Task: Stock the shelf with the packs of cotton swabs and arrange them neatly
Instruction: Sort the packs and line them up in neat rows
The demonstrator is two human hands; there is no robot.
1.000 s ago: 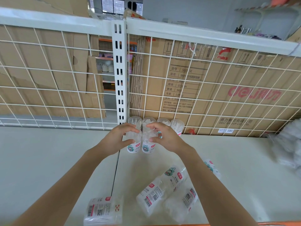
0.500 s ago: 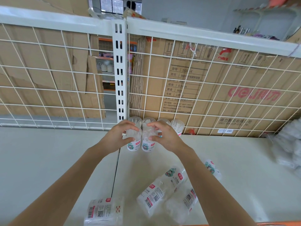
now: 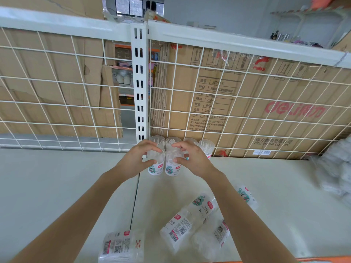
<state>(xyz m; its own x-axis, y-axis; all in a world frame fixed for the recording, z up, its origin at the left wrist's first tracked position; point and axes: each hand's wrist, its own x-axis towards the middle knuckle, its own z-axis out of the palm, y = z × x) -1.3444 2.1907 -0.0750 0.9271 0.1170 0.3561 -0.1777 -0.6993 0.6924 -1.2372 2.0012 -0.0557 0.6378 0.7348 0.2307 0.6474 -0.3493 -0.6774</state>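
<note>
Almost no change vs. 1 s ago, only a slight closing-in. Still gripping the two front packs (image 3: 164, 168): one in left hand (image 3: 136, 160), other in right hand (image 3: 191, 158), fingers curled round each. Upright on the shelf (image 3: 57, 186), touching side by side, just in front of the back row (image 3: 206, 147) at the wire grid (image 3: 190, 111). Prob. squaring up 2nd row, nearly done. Still to place: several loose packs (image 3: 190, 219) lying near front edge.

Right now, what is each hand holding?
The left hand grips the front-left clear round plastic tub.
The right hand grips the front-right clear round plastic tub.
</note>
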